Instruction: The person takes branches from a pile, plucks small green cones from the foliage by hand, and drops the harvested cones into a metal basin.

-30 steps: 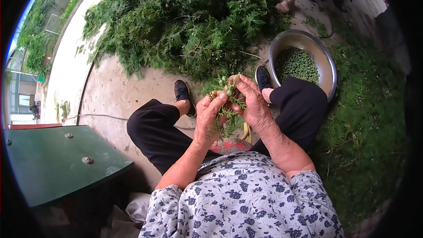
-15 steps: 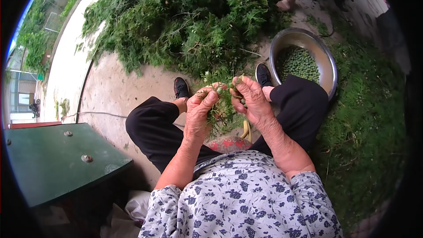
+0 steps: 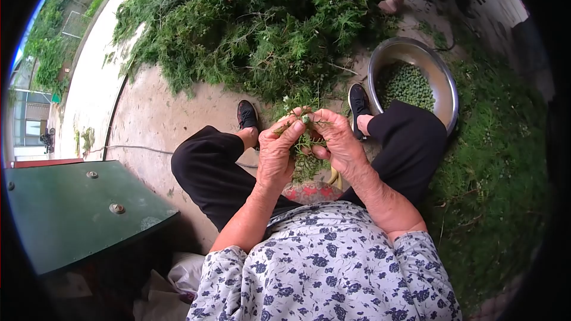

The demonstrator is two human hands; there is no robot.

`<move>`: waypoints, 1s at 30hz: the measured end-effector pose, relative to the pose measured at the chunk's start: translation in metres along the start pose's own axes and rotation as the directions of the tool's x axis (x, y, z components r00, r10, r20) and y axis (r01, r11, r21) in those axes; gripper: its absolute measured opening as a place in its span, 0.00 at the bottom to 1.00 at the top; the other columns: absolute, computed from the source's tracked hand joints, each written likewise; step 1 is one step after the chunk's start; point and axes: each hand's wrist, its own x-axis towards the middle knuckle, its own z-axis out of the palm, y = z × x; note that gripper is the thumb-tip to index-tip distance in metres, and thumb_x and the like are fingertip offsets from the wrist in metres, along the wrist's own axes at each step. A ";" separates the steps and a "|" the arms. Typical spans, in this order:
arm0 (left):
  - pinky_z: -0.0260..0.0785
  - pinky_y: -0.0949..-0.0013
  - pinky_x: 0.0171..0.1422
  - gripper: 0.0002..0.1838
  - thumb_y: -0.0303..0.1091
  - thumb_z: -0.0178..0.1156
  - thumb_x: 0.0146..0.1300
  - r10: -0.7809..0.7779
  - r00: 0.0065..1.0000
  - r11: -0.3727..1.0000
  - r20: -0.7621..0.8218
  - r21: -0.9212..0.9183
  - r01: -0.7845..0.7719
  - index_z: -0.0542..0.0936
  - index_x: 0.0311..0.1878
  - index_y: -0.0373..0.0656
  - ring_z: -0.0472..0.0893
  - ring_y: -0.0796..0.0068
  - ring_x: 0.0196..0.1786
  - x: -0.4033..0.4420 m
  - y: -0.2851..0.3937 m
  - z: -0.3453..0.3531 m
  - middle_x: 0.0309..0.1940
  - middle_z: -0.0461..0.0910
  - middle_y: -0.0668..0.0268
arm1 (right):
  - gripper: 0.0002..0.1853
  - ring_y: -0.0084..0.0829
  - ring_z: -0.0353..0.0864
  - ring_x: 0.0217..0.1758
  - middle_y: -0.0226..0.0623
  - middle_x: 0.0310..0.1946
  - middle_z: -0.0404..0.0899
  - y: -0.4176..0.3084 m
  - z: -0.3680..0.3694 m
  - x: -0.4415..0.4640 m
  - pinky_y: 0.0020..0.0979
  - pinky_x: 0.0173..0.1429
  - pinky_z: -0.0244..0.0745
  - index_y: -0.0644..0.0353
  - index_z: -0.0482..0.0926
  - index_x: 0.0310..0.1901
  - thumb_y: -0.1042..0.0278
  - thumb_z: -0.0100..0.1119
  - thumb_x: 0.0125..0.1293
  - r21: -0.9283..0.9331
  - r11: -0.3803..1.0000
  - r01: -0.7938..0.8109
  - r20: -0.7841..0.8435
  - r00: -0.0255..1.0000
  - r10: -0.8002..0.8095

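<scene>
"So, head view: what's listed?"

"Item: one green sprig (image 3: 307, 142), between left hand (image 3: 278, 153) and right hand (image 3: 346, 144). Left fingers: pinched on the sprig, beside a pale cone (image 3: 306, 119). Right fingers: curled against it; exact grip, cannot tell. Item: steel basin (image 3: 441, 70), holding green cones (image 3: 408, 87), beside the right knee (image 3: 419, 123)."

"Step in hand?"

"Cone-plucking, apparently; next move calls for a steady left pinch, right-hand tug."

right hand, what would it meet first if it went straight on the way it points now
The conifer sprig at the fingertips of the right hand comes first; just beyond it, probably the left hand, though depth is hard to judge.
</scene>
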 end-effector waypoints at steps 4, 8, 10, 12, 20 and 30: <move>0.67 0.81 0.23 0.12 0.30 0.60 0.58 -0.060 0.998 0.992 0.008 -0.115 0.060 0.77 0.45 0.35 0.76 0.82 0.28 0.002 0.000 -0.004 0.36 0.79 0.64 | 0.11 0.15 0.65 0.12 0.26 0.19 0.70 -0.001 0.002 -0.002 0.16 0.11 0.53 0.59 0.72 0.36 0.59 0.54 0.65 0.093 0.990 -0.107 0.015 0.994 0.106; 0.60 0.83 0.21 0.14 0.36 0.61 0.58 -0.094 0.994 0.986 -0.060 -0.144 0.084 0.77 0.45 0.39 0.67 0.85 0.18 0.000 -0.002 -0.001 0.23 0.75 0.70 | 0.11 0.15 0.68 0.17 0.25 0.20 0.70 0.000 -0.004 0.000 0.17 0.15 0.53 0.58 0.72 0.37 0.58 0.52 0.66 0.119 0.984 -0.133 0.083 0.989 0.123; 0.60 0.82 0.21 0.14 0.36 0.60 0.59 -0.113 0.993 0.978 -0.043 -0.183 0.103 0.77 0.45 0.39 0.67 0.84 0.18 0.002 -0.002 -0.001 0.23 0.75 0.70 | 0.11 0.15 0.68 0.18 0.26 0.20 0.71 0.000 -0.005 0.000 0.16 0.16 0.53 0.58 0.72 0.37 0.58 0.52 0.66 0.127 0.982 -0.140 0.103 0.986 0.127; 0.60 0.81 0.22 0.13 0.35 0.60 0.59 -0.131 0.991 0.968 -0.026 -0.221 0.122 0.77 0.45 0.39 0.67 0.83 0.18 0.004 -0.004 -0.007 0.23 0.75 0.70 | 0.11 0.15 0.69 0.19 0.26 0.20 0.72 -0.002 -0.004 0.000 0.16 0.17 0.54 0.58 0.73 0.36 0.59 0.52 0.66 0.134 0.980 -0.148 0.124 0.983 0.132; 0.68 0.74 0.34 0.11 0.35 0.57 0.62 -0.107 0.993 0.920 0.044 -0.374 0.115 0.75 0.42 0.37 0.73 0.77 0.28 0.006 -0.011 -0.013 0.28 0.76 0.66 | 0.10 0.15 0.69 0.18 0.27 0.22 0.75 0.008 -0.007 0.004 0.17 0.18 0.59 0.59 0.75 0.39 0.60 0.53 0.66 0.161 0.981 -0.107 0.059 0.993 0.099; 0.70 0.69 0.42 0.13 0.35 0.58 0.61 -0.128 0.986 0.858 0.110 -0.486 0.165 0.74 0.42 0.35 0.74 0.72 0.32 0.010 -0.016 -0.022 0.28 0.75 0.64 | 0.13 0.15 0.70 0.18 0.32 0.26 0.79 -0.004 0.001 -0.002 0.16 0.17 0.60 0.62 0.74 0.39 0.59 0.53 0.66 0.089 0.993 -0.074 0.085 0.994 0.067</move>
